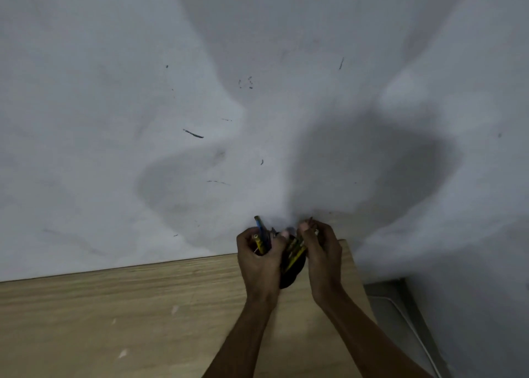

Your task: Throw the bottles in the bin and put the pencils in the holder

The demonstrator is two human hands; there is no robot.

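Observation:
A black pencil holder [289,277] stands near the far right corner of the wooden table [114,320], mostly hidden between my hands. My left hand [259,260] is closed around a bunch of pencils [262,239], yellow and blue ones sticking up above my fingers. My right hand [322,256] grips another bunch of yellow pencils [294,253] that slant down toward the holder's mouth. Whether their tips are inside the holder is hidden by my fingers. No bottles and no bin are in view.
A white wall [200,91] with dark scuff marks rises right behind the table. The table's right edge ends just past my right forearm, where a pale floor strip with a white cable [412,329] shows below.

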